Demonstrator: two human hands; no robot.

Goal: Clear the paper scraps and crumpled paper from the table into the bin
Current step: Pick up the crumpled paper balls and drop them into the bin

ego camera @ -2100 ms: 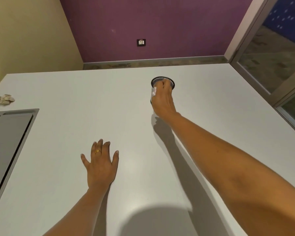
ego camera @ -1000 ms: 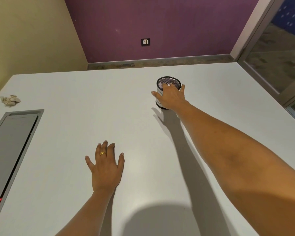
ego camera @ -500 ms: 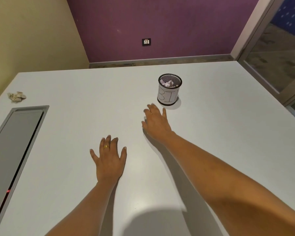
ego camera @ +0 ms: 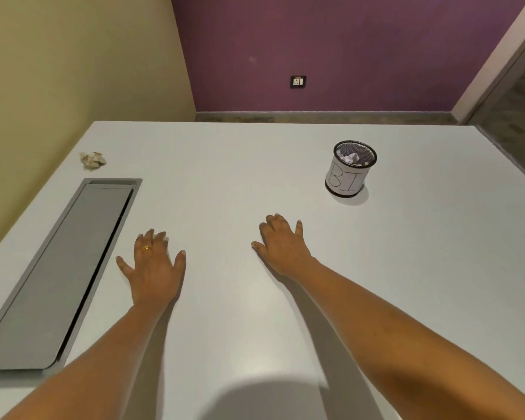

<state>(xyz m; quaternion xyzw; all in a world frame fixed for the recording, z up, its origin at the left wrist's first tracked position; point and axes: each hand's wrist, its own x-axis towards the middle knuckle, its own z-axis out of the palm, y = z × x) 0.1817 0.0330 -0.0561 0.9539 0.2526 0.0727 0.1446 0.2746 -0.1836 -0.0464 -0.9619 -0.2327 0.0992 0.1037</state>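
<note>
Right grip [ego camera: 285, 248] had pulled back from the bin [ego camera: 347, 177], which sat ahead-right of it, wad [ego camera: 350, 158] inside. Both grips were released, flat on the bench [ego camera: 255, 165]. One crumpled paper [ego camera: 92, 160] remained, well ahead-left of the left grip [ego camera: 153, 268]; probably next.

You have one view only, worn on the head, set high over the table [ego camera: 255, 165] and tilted forward and down, so the white top runs away from you to the purple wall [ego camera: 315, 50] at the far side. It sits close to the work: both forearms enter from the bottom corners, left hand [ego camera: 153, 268] and right hand [ego camera: 285, 247] land mid-frame, the bin [ego camera: 347, 180] stands beyond them to the right, the crumpled paper [ego camera: 92, 160] far off at the left edge. Wide lens: the table edges splay outward toward the bottom of frame.
</note>
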